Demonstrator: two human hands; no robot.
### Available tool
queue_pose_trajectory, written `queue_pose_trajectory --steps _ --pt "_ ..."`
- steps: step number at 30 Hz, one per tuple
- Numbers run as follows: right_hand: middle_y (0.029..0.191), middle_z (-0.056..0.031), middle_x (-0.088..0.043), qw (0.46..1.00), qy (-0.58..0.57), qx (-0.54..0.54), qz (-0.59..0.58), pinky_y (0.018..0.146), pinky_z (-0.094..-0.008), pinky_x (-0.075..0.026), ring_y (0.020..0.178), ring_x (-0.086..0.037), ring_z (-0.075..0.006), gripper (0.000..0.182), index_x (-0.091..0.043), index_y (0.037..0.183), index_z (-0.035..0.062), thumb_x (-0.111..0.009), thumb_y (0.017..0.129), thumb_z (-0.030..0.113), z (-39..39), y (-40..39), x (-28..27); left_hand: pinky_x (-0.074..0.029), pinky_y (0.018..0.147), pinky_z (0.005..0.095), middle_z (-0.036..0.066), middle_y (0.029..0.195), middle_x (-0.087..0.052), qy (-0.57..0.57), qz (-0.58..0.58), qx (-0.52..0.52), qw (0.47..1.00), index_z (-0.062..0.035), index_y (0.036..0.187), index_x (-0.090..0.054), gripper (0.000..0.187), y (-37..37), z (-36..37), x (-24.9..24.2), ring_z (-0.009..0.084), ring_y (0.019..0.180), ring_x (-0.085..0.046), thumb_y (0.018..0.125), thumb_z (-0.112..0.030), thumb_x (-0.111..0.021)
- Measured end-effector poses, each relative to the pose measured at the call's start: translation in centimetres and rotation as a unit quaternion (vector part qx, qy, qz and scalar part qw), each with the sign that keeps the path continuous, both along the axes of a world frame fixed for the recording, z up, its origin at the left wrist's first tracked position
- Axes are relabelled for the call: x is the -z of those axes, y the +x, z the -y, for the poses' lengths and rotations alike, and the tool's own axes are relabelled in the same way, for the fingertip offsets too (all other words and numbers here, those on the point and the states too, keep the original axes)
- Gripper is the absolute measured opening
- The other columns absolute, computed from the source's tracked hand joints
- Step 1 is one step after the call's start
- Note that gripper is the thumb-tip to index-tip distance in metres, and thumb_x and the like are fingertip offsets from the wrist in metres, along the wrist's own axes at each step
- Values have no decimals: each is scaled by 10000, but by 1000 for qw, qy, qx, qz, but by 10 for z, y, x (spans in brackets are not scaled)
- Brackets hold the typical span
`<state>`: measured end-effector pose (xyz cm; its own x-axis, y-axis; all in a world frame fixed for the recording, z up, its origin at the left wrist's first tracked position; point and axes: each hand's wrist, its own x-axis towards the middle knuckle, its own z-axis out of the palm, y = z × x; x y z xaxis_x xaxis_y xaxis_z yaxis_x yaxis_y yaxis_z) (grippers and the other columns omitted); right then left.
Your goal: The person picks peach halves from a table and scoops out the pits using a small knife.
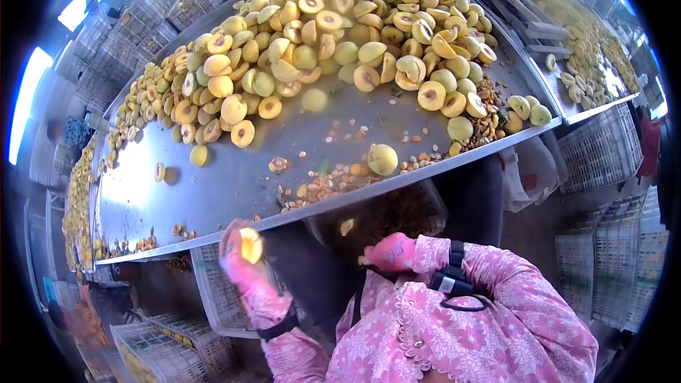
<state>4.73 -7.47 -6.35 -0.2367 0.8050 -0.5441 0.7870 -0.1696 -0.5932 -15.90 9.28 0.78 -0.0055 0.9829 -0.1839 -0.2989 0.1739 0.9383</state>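
My left hand [240, 252], blurred by motion, holds a yellow fruit half [251, 245] just below the metal table's front edge, above a white crate [213, 291]. My right hand [391, 252], in a pink glove, is closed near my lap; a small pale bit shows at its fingertips, too small to name. Between the hands, a small yellowish piece [347, 227] appears over a dark-filled tub [397, 216]. On the metal table [234, 177] lies a large heap of halved yellow-green fruit [305, 35], with pits and scraps [326, 188] near the edge.
One whole-looking fruit [383, 159] sits near the table's front edge. White crates stand at lower left [159, 354], right [603, 145] and lower right [603, 259]. A white bag [528, 174] hangs beside the table. Another fruit-covered table [589, 50] is at upper right.
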Motion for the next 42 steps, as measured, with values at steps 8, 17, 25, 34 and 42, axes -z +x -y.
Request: queue_pose_trajectory --steps 8,17,25,34,42 --pt "608 -20 -464 834 -264 336 -348 574 -313 -346 544 -417 -169 450 -518 711 77 -287 934 393 24 24 4 -428 829 301 108 1062 -573 253 -416 233 842 -27 1119 -547 385 67 -2 -23 196 957 -548 773 -157 -653" --pt "602 28 -397 716 -261 458 -458 521 -264 -307 529 -353 -101 271 -484 758 106 -389 909 310 67 65 -42 -458 789 357 186 964 -594 302 -537 454 643 15 1098 -521 585 258 24 23 308 891 -581 640 -286 -728" --pt "694 -167 -536 915 154 309 -210 603 -364 -421 665 -560 -328 241 -452 912 13 -588 796 176 57 79 -71 -487 753 416 197 1066 -563 -246 196 470 825 17 1192 -448 533 162 20 -7 292 897 -584 776 -301 -549" --pt "727 1 -450 818 550 57 158 607 -227 -358 644 -435 -95 188 -528 941 56 -393 914 183 31 55 -28 -485 789 393 175 1004 -577 -194 208 378 881 43 1124 -496 426 135 60 -13 294 904 -573 833 -263 -548" --pt "702 -191 -545 934 282 219 -32 560 -408 -435 667 -562 -376 248 -408 871 17 -601 785 147 24 41 -94 -483 766 369 156 989 -575 -180 225 340 895 29 1111 -499 402 135 73 -11 274 881 -571 860 -284 -520"
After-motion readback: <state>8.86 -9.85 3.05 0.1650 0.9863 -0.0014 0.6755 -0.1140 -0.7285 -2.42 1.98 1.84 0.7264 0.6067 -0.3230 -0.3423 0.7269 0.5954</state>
